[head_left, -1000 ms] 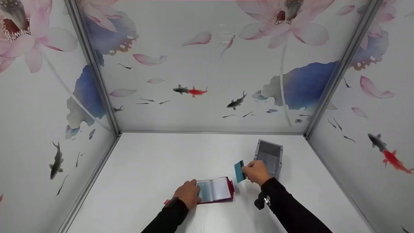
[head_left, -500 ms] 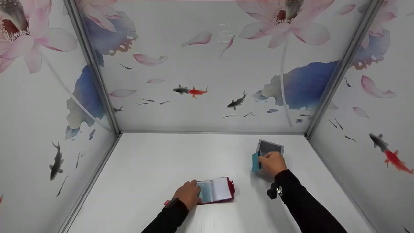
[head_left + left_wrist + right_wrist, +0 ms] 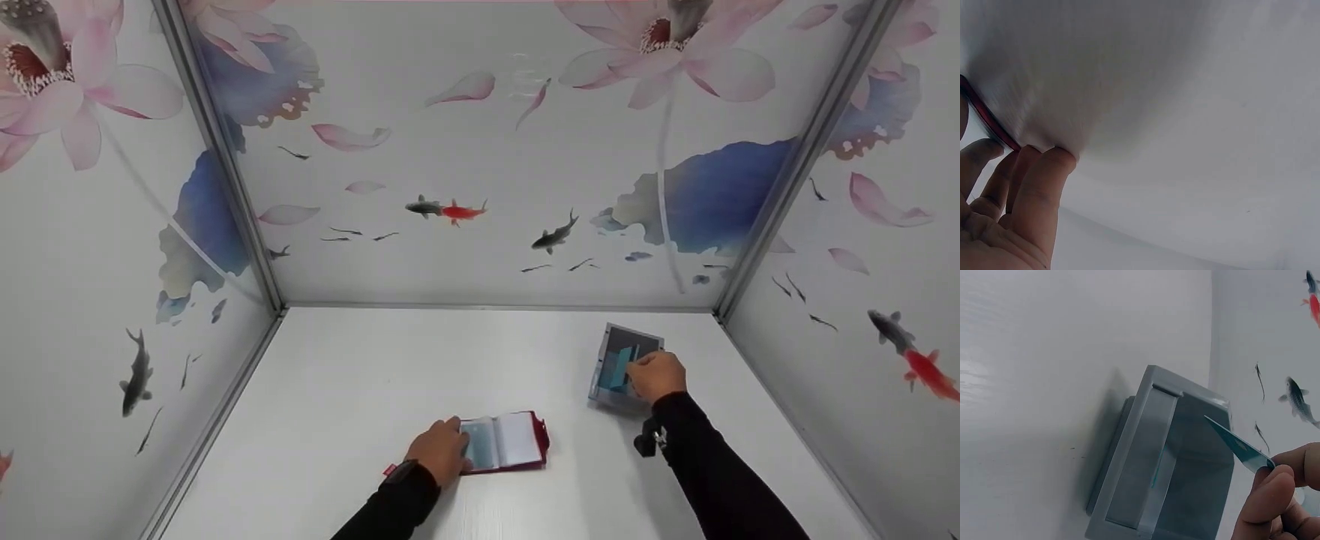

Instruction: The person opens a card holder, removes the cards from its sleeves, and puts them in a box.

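My right hand (image 3: 658, 375) pinches a teal card (image 3: 622, 367) by its edge, over the mouth of a grey box (image 3: 609, 334). In the right wrist view the card (image 3: 1241, 449) tilts above the box's opening, between thumb and fingertips. A thin teal streak (image 3: 1157, 469) shows inside the box. Towards the middle front lies a dark red card holder (image 3: 540, 435), spread flat with clear sleeves, a bluish one at left. My left hand (image 3: 437, 451) holds its left side; the left wrist view shows the fingers (image 3: 1044, 191) at its red edge.
The white tabletop (image 3: 390, 360) carries the box at back right. Printed panels with lotus flowers and fish stand at the left, back (image 3: 465, 262) and right, joined by grey metal posts (image 3: 810, 157). Each arm wears a black sleeve.
My right hand has carried the teal card rightward and away from me, from beside the card holder to over the grey box. My left hand and the card holder stay put.
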`<state>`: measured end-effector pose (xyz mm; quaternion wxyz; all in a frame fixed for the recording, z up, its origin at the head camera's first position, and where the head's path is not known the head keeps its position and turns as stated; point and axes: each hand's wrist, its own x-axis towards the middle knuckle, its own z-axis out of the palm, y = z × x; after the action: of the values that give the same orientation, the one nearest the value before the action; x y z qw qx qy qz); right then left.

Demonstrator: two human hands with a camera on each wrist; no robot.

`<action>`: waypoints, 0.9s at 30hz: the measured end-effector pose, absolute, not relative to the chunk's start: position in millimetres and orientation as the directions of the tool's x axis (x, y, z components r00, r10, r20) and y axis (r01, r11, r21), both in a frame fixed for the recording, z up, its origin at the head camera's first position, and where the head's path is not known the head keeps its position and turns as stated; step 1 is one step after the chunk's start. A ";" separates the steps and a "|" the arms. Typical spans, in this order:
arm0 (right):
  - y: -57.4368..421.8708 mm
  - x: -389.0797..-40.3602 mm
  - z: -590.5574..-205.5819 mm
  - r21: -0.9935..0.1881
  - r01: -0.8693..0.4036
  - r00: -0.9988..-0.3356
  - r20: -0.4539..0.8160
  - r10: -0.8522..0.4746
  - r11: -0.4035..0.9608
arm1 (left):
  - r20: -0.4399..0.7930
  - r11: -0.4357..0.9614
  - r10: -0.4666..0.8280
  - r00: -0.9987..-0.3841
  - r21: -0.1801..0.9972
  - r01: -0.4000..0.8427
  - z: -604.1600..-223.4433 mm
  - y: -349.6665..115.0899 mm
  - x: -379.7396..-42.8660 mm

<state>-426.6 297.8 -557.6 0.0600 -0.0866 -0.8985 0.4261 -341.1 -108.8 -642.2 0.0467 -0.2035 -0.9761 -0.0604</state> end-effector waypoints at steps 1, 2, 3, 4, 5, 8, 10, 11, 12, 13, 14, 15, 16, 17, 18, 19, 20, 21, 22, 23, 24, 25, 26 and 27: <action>298.3 -428.4 -559.9 -0.766 0.100 -0.977 0.047 0.210 0.635 | 0.114 0.911 0.389 -0.914 0.097 0.400 -641.2 -108.8 -340.6; 298.4 -430.5 -562.5 -0.753 0.101 -0.974 0.058 0.220 0.650 | 0.109 0.913 0.386 -0.916 0.097 0.396 -639.8 -108.7 -340.0; 298.4 -432.3 -565.0 -0.742 0.097 -0.971 0.075 0.225 0.664 | 0.103 0.914 0.385 -0.917 0.097 0.394 -638.0 -108.5 -339.3; 298.3 -434.1 -567.2 -0.733 0.090 -0.968 0.095 0.233 0.674 | 0.095 0.915 0.382 -0.919 0.098 0.391 -636.5 -108.4 -338.7; 298.1 -435.8 -569.2 -0.724 0.084 -0.965 0.114 0.238 0.685 | 0.089 0.916 0.382 -0.920 0.097 0.390 -635.5 -108.0 -338.2; 296.2 -440.3 -574.5 -0.707 0.071 -0.955 0.156 0.252 0.703 | 0.078 0.914 0.387 -0.919 0.102 0.393 -631.3 -107.4 -336.6; 295.0 -443.8 -578.2 -0.697 0.058 -0.950 0.181 0.254 0.715 | 0.084 0.913 0.390 -0.917 0.094 0.397 -633.6 -107.6 -336.9; 294.0 -445.6 -580.1 -0.690 0.059 -0.950 0.184 0.254 0.721 | 0.092 0.912 0.392 -0.915 0.088 0.400 -635.4 -107.9 -337.1; 293.0 -447.3 -582.0 -0.688 0.063 -0.950 0.181 0.256 0.723 | 0.097 0.911 0.394 -0.914 0.086 0.402 -637.0 -108.3 -337.1; 292.1 -449.4 -583.7 -0.686 0.069 -0.950 0.178 0.258 0.724 | 0.105 0.910 0.397 -0.912 0.082 0.405 -639.4 -108.9 -337.4; 291.2 -451.4 -585.2 -0.684 0.075 -0.950 0.172 0.260 0.726 | 0.114 0.909 0.399 -0.910 0.080 0.408 -641.6 -109.5 -338.0; 290.4 -453.3 -587.0 -0.684 0.086 -0.951 0.161 0.264 0.725 | 0.119 0.909 0.400 -0.909 0.081 0.410 -644.1 -110.0 -338.5; 289.5 -455.1 -588.7 -0.685 0.098 -0.952 0.147 0.269 0.722 | 0.123 0.907 0.402 -0.907 0.083 0.413 -645.2 -110.5 -338.5; 288.6 -456.5 -589.8 -0.690 0.111 -0.951 0.135 0.278 0.716 | 0.129 0.906 0.401 -0.907 0.087 0.414 -646.3 -110.7 -338.9; 287.8 -457.9 -591.0 -0.694 0.120 -0.950 0.127 0.285 0.710 | 0.133 0.905 0.403 -0.906 0.088 0.415 -646.9 -111.0 -339.1; 287.0 -459.1 -592.1 -0.697 0.128 -0.948 0.122 0.293 0.706 | 0.138 0.905 0.403 -0.905 0.087 0.416 -646.9 -111.1 -339.3; 286.2 -460.1 -592.8 -0.698 0.134 -0.947 0.118 0.299 0.703 | 0.141 0.905 0.403 -0.904 0.086 0.417 -646.7 -111.2 -339.3; 285.2 -461.1 -593.4 -0.701 0.140 -0.946 0.114 0.304 0.699 | 0.143 0.905 0.403 -0.904 0.085 0.417 -646.2 -111.2 -339.1; 284.3 -462.1 -593.8 -0.702 0.145 -0.945 0.111 0.308 0.697 | 0.143 0.906 0.401 -0.905 0.084 0.415 -645.8 -111.2 -338.9; 283.5 -462.9 -594.0 -0.702 0.150 -0.945 0.105 0.311 0.696 | 0.142 0.906 0.401 -0.905 0.083 0.415 -645.8 -111.2 -339.0; 282.5 -463.8 -594.1 -0.701 0.156 -0.945 0.100 0.313 0.696 | 0.141 0.906 0.402 -0.905 0.081 0.415 -645.3 -111.2 -338.9; 281.9 -464.7 -594.2 -0.698 0.163 -0.945 0.093 0.314 0.697 | 0.140 0.906 0.402 -0.905 0.083 0.415 -644.9 -111.1 -338.9; 281.0 -465.3 -594.1 -0.696 0.168 -0.946 0.086 0.313 0.698 | 0.136 0.906 0.402 -0.905 0.085 0.415 -645.0 -111.1 -339.1; 279.9 -465.9 -593.9 -0.693 0.173 -0.947 0.079 0.313 0.700 | 0.133 0.905 0.402 -0.906 0.089 0.415 -644.8 -111.0 -339.3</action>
<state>-465.9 279.9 -593.9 0.0955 -0.1325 -0.9169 0.3642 -339.3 -111.0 -644.8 0.0556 -0.2097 -0.9745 -0.0578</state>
